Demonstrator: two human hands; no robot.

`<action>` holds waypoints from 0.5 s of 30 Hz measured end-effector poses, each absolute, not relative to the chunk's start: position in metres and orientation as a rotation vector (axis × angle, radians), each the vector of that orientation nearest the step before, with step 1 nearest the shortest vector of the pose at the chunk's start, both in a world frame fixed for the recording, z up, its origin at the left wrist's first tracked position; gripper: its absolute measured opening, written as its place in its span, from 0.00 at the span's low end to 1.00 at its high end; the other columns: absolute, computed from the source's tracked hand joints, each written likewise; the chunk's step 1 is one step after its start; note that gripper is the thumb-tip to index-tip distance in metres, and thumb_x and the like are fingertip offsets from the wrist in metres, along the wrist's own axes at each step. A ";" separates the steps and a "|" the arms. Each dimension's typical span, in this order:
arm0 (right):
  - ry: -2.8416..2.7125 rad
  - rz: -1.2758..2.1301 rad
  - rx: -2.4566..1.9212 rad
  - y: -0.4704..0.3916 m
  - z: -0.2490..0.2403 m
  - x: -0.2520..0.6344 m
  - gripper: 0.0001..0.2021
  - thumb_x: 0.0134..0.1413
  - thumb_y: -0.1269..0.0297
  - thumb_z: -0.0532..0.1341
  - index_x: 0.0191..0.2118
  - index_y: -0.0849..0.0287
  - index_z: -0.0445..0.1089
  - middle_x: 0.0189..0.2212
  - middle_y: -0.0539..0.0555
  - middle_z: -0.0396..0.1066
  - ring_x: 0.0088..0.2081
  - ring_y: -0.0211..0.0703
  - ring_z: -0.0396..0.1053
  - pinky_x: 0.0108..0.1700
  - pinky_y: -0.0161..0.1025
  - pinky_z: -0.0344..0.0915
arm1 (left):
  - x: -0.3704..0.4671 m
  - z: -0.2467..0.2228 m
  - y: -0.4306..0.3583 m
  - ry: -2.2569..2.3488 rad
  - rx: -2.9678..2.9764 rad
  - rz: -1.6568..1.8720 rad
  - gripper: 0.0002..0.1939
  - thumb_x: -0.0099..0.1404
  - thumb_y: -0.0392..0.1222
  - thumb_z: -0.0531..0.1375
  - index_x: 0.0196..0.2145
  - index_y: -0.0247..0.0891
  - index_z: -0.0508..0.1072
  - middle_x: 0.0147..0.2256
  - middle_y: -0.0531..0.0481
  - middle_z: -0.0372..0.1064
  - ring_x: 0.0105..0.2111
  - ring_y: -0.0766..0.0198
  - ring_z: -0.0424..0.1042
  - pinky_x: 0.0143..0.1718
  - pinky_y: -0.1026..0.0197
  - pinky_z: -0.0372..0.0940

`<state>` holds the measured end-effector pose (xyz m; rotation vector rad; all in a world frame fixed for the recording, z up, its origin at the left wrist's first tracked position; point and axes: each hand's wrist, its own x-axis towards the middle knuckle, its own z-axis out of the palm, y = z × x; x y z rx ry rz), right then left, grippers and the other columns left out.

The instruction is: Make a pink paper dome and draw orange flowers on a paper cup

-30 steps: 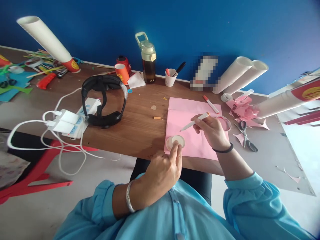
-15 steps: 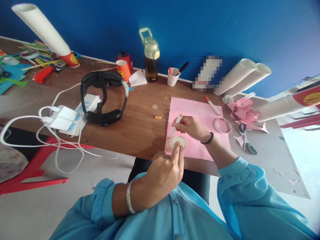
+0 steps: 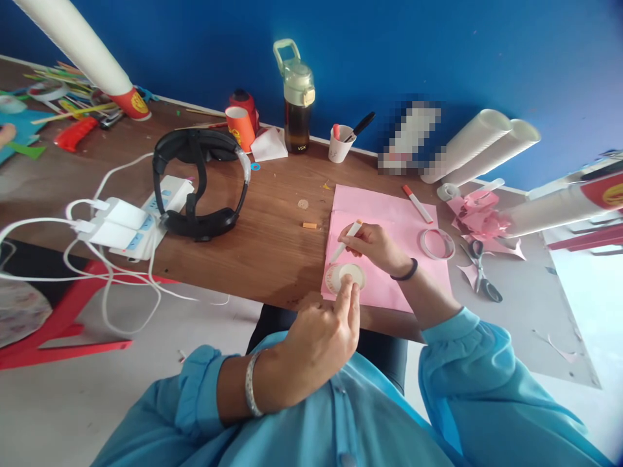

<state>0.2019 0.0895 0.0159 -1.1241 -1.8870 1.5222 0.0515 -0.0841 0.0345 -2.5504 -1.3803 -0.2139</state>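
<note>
A white marker (image 3: 345, 241) with an orange end slants in the pinch of my right hand (image 3: 372, 245). Its tip is low over the pink paper (image 3: 389, 272), at the upper left edge of a pale round thing that looks like an upturned paper cup (image 3: 359, 274). Orange print shows on the cup's left side. Two outstretched fingers of my left hand (image 3: 324, 331) press on top of the cup and hold it against the sheet; the thumb is hidden. An orange marker cap (image 3: 310, 226) lies on the wood left of the paper.
A tape roll (image 3: 422, 245), scissors (image 3: 481, 272) and a second marker (image 3: 417, 203) lie to the right. Behind stand a pen cup (image 3: 341, 150) and a bottle (image 3: 297, 107). Leftward are a black headset (image 3: 207, 224), a power strip (image 3: 174, 193) and another person's hand (image 3: 6, 134).
My right hand and the marker have shifted very slightly around the cup's edge. My left hand stays on the cup. Another person's hand has entered at the far left; the view has moved a little.
</note>
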 end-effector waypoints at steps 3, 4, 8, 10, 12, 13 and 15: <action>-1.726 1.510 -1.094 0.084 0.013 0.207 0.18 0.56 0.46 0.67 0.33 0.59 0.74 0.23 0.48 0.67 0.23 0.35 0.64 0.26 0.36 0.62 | 0.051 0.036 -0.085 -1.382 -2.566 -0.203 0.31 0.63 0.27 0.55 0.64 0.24 0.67 0.63 0.27 0.66 0.32 0.60 0.77 0.29 0.57 0.73; -1.658 1.494 -1.080 0.082 0.011 0.209 0.18 0.57 0.47 0.67 0.35 0.59 0.74 0.23 0.48 0.68 0.24 0.35 0.64 0.26 0.36 0.63 | 0.050 0.037 -0.085 -1.387 -2.568 -0.195 0.31 0.64 0.27 0.54 0.65 0.24 0.66 0.63 0.27 0.65 0.32 0.60 0.77 0.29 0.57 0.73; -1.417 1.398 -1.060 0.070 0.003 0.213 0.17 0.58 0.47 0.66 0.40 0.56 0.73 0.26 0.48 0.68 0.25 0.37 0.65 0.27 0.38 0.64 | 0.049 0.038 -0.085 -1.391 -2.579 -0.205 0.30 0.66 0.27 0.53 0.65 0.24 0.65 0.64 0.28 0.64 0.34 0.60 0.78 0.31 0.57 0.74; -1.356 1.371 -1.078 0.066 -0.001 0.215 0.16 0.59 0.47 0.66 0.40 0.55 0.72 0.26 0.48 0.67 0.25 0.37 0.65 0.28 0.38 0.64 | 0.048 0.038 -0.084 -1.393 -2.588 -0.210 0.29 0.67 0.27 0.52 0.66 0.24 0.64 0.65 0.28 0.63 0.35 0.61 0.78 0.33 0.57 0.75; -1.326 1.382 -1.088 0.063 -0.006 0.217 0.16 0.59 0.47 0.66 0.40 0.55 0.72 0.25 0.47 0.67 0.25 0.37 0.65 0.28 0.38 0.64 | 0.047 0.039 -0.084 -1.404 -2.600 -0.195 0.30 0.67 0.27 0.52 0.66 0.25 0.63 0.66 0.27 0.61 0.35 0.61 0.78 0.33 0.57 0.75; -1.314 1.396 -1.086 0.062 -0.008 0.218 0.16 0.59 0.48 0.66 0.40 0.56 0.72 0.25 0.47 0.67 0.25 0.37 0.65 0.28 0.38 0.64 | 0.047 0.039 -0.084 -1.410 -2.606 -0.186 0.30 0.68 0.27 0.52 0.66 0.25 0.63 0.66 0.27 0.60 0.35 0.61 0.78 0.33 0.57 0.75; -1.287 1.430 -1.082 0.060 -0.012 0.219 0.15 0.58 0.48 0.67 0.40 0.56 0.73 0.24 0.47 0.67 0.25 0.37 0.65 0.29 0.37 0.64 | 0.047 0.039 -0.084 -1.405 -2.615 -0.190 0.30 0.68 0.27 0.53 0.67 0.23 0.63 0.66 0.25 0.59 0.34 0.61 0.78 0.33 0.58 0.74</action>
